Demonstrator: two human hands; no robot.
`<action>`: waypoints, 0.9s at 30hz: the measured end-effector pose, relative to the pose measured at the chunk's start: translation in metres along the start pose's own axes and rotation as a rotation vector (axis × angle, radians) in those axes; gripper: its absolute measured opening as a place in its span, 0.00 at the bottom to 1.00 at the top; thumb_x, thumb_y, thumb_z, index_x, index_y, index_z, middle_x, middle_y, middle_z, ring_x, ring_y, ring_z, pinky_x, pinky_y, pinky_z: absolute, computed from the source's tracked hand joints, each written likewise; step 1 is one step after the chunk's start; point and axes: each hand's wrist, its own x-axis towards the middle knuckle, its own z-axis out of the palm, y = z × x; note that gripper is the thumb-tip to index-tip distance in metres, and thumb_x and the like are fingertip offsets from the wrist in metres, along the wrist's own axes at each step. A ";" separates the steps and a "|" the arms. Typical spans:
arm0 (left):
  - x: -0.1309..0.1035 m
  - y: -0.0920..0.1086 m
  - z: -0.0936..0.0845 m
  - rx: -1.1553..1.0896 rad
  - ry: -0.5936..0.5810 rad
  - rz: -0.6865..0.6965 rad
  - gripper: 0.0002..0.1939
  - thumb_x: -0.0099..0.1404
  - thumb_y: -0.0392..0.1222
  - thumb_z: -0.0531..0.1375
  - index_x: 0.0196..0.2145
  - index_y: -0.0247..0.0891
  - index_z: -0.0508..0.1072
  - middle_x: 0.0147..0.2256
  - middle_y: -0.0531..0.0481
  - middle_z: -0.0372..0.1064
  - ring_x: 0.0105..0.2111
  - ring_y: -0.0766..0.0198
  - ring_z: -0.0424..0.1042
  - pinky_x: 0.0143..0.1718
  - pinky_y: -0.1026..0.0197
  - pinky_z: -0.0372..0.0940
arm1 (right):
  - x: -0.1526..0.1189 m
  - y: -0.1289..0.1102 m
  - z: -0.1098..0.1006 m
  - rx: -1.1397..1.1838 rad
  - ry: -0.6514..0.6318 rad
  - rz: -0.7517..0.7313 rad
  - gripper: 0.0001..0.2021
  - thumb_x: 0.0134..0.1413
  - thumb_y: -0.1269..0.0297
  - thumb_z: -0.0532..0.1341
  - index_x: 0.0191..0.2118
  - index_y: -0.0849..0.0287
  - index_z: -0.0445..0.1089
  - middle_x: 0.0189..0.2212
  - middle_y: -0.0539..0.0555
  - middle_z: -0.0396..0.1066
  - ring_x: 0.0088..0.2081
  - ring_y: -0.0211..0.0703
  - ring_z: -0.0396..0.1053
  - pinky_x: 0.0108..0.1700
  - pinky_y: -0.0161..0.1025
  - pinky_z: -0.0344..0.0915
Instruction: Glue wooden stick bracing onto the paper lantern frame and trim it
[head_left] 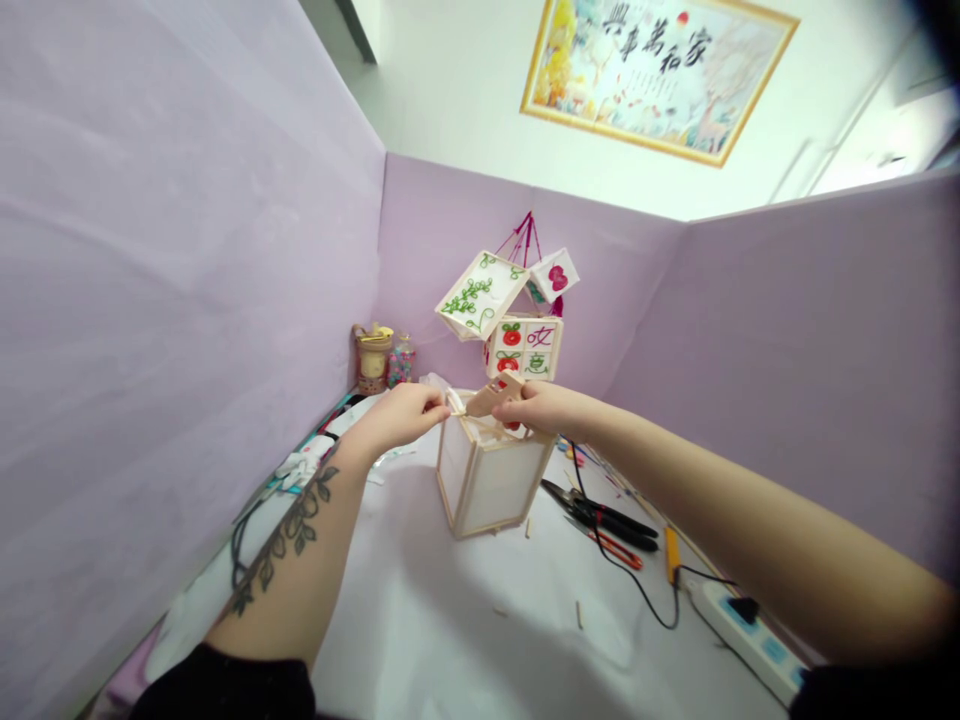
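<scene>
Left hand (409, 412): grip together, thumb to fingers, at the box's upper left edge; cannot tell what, if anything, it pinches. Wood-framed box (501, 490): upright on the white surface (382, 610), between the hands. Frame joined, pale panels on both visible sides; top appears open, so judged sides done, top left. Right hand (551, 408): grip clamped on a flat wooden piece (486, 400) over the top. Pliers (619, 522): farther right, apart.

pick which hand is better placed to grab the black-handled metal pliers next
Probably the right hand: the black-handled metal pliers lie right of the white, wood-framed box, though it holds a flat tan piece. The left hand is at the box's opposite side.
</scene>
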 end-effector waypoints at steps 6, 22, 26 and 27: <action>-0.001 0.002 -0.001 -0.002 0.007 0.001 0.14 0.62 0.48 0.54 0.23 0.38 0.68 0.23 0.53 0.67 0.24 0.65 0.63 0.26 0.64 0.53 | 0.002 0.003 0.001 -0.024 0.006 -0.022 0.09 0.47 0.58 0.63 0.32 0.58 0.72 0.25 0.51 0.71 0.25 0.36 0.64 0.24 0.31 0.57; 0.000 -0.001 0.002 0.015 0.002 -0.011 0.14 0.61 0.48 0.53 0.22 0.38 0.65 0.21 0.55 0.62 0.23 0.66 0.59 0.24 0.64 0.49 | 0.001 0.003 0.001 0.003 -0.004 -0.019 0.08 0.48 0.59 0.63 0.29 0.58 0.70 0.24 0.50 0.70 0.24 0.36 0.64 0.23 0.31 0.58; 0.000 -0.001 0.001 0.010 0.000 -0.009 0.14 0.61 0.48 0.53 0.23 0.38 0.65 0.21 0.54 0.62 0.23 0.66 0.60 0.24 0.64 0.49 | 0.000 0.002 0.001 0.014 -0.005 -0.019 0.08 0.48 0.59 0.63 0.29 0.58 0.70 0.25 0.50 0.70 0.24 0.36 0.64 0.24 0.31 0.58; 0.000 -0.001 0.001 0.009 -0.001 -0.006 0.14 0.61 0.48 0.53 0.23 0.38 0.65 0.21 0.54 0.62 0.23 0.66 0.60 0.24 0.64 0.49 | 0.000 0.002 0.001 0.012 -0.005 -0.017 0.08 0.48 0.59 0.63 0.30 0.58 0.70 0.25 0.50 0.70 0.24 0.36 0.64 0.23 0.31 0.58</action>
